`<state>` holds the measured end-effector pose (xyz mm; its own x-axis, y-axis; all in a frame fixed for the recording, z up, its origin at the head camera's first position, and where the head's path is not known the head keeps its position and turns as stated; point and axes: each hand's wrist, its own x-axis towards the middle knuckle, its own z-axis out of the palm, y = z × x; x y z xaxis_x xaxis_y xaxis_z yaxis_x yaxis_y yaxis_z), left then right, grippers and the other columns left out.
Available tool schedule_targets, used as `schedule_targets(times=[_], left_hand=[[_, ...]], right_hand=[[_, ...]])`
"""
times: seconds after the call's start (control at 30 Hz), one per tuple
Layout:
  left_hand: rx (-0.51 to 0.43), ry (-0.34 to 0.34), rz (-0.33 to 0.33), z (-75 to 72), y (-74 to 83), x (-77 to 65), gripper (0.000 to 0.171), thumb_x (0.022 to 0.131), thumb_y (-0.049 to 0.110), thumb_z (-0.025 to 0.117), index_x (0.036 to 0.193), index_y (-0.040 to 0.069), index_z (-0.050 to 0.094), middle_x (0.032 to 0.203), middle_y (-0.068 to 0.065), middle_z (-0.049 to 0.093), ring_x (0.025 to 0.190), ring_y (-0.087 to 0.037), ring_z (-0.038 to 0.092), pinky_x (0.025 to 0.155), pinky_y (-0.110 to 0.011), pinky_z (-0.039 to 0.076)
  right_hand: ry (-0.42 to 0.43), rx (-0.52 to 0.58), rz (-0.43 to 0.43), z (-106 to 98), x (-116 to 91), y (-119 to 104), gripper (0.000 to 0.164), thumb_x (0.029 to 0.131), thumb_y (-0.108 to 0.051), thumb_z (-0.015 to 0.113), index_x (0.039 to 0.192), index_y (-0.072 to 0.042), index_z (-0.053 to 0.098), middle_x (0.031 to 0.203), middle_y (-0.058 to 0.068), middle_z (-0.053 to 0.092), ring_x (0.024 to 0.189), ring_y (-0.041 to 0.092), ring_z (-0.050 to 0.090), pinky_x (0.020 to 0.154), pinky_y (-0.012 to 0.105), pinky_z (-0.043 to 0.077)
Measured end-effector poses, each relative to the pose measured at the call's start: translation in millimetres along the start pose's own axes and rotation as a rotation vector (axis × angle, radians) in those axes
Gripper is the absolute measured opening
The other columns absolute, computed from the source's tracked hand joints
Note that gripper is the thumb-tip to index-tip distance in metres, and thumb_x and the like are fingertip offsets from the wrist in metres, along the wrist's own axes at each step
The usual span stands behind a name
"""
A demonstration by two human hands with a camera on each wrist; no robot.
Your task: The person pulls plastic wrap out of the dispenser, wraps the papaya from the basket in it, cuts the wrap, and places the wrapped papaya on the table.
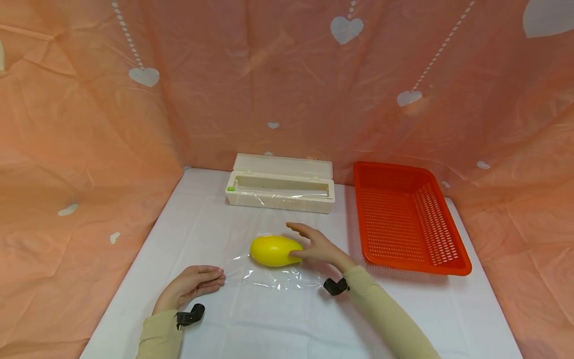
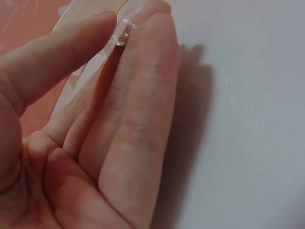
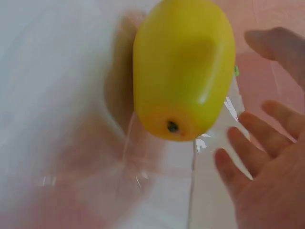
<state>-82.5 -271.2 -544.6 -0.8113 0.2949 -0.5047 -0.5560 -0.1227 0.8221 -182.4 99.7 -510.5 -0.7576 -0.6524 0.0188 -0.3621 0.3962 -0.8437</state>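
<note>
A smooth yellow oval fruit (image 1: pixel 274 251), like a mango, lies on a sheet of clear cling film (image 1: pixel 269 279) spread over the table. In the right wrist view a dark stem spot marks the near end of the fruit (image 3: pixel 183 71). My right hand (image 1: pixel 316 247) is at the fruit's right end with fingers spread; the right wrist view shows a gap between this hand (image 3: pixel 271 162) and the fruit. My left hand (image 1: pixel 190 284) pinches the film's left near corner between thumb and straight fingers. The film (image 2: pixel 125 33) glints at those fingertips in the left wrist view.
Behind the fruit stands a white cling-film box (image 1: pixel 280 203), lid raised, with film running from it towards me. A red perforated basket (image 1: pixel 462 267) occupies the table's right side. An orange curtain (image 1: pixel 269 75) with hearts encloses the white table (image 1: pixel 269 334).
</note>
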Motion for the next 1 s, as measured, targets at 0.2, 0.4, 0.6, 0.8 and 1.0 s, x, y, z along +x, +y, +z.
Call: schedule_targets(times=[0.2, 0.4, 0.6, 0.8, 1.0], left_hand=[[-0.033, 0.003, 0.003, 2.5, 7.4, 0.0, 0.039, 0.094, 0.003, 0.059, 0.124, -0.019, 0.048, 0.104, -0.019, 0.068, 0.096, -0.024, 0.066, 0.087, -0.036, 0.053], [-0.034, 0.006, 0.020, 6.1, 14.1, -1.4, 0.037, 0.096, 0.002, 0.056, 0.125, -0.019, 0.048, 0.105, -0.019, 0.067, 0.097, -0.024, 0.066, 0.087, -0.036, 0.053], [-0.036, 0.022, 0.034, 7.9, 19.1, -2.1, 0.041, 0.094, 0.002, 0.058, 0.127, -0.020, 0.045, 0.105, -0.019, 0.067, 0.096, -0.024, 0.067, 0.087, -0.035, 0.053], [-0.048, 0.033, 0.066, 10.5, 21.1, -2.7, 0.050, 0.093, 0.000, 0.059, 0.132, -0.018, 0.033, 0.103, -0.016, 0.067, 0.097, -0.025, 0.066, 0.087, -0.035, 0.053], [-0.049, 0.023, 0.092, 10.9, 22.3, -1.9, 0.028, 0.091, -0.004, 0.060, 0.109, -0.003, 0.038, 0.101, -0.020, 0.066, 0.096, -0.027, 0.066, 0.084, -0.034, 0.054]], right_hand=[[0.066, -0.218, -0.159, -9.4, -22.8, -10.2, 0.074, 0.085, -0.022, 0.074, 0.148, -0.016, 0.036, 0.152, 0.000, 0.033, 0.139, 0.021, 0.028, 0.112, 0.046, 0.026], [0.039, -0.523, -0.319, -9.3, -47.9, -12.2, 0.072, 0.083, -0.021, 0.073, 0.146, -0.011, 0.039, 0.153, 0.007, 0.030, 0.140, 0.022, 0.027, 0.112, 0.042, 0.029], [-0.055, -0.692, -0.374, -0.1, -72.0, -3.6, 0.076, 0.081, -0.037, 0.074, 0.143, -0.008, 0.043, 0.149, 0.010, 0.037, 0.137, 0.030, 0.031, 0.114, 0.042, 0.024], [-0.102, -0.831, -0.397, 2.2, -85.7, 11.1, 0.063, 0.079, -0.035, 0.075, 0.133, -0.009, 0.056, 0.138, 0.009, 0.051, 0.133, 0.027, 0.039, 0.112, 0.046, 0.026], [-0.086, -0.939, -0.529, 2.4, -87.5, 20.4, 0.032, 0.076, -0.024, 0.076, 0.107, -0.018, 0.069, 0.123, 0.004, 0.061, 0.123, 0.026, 0.049, 0.107, 0.047, 0.034]])
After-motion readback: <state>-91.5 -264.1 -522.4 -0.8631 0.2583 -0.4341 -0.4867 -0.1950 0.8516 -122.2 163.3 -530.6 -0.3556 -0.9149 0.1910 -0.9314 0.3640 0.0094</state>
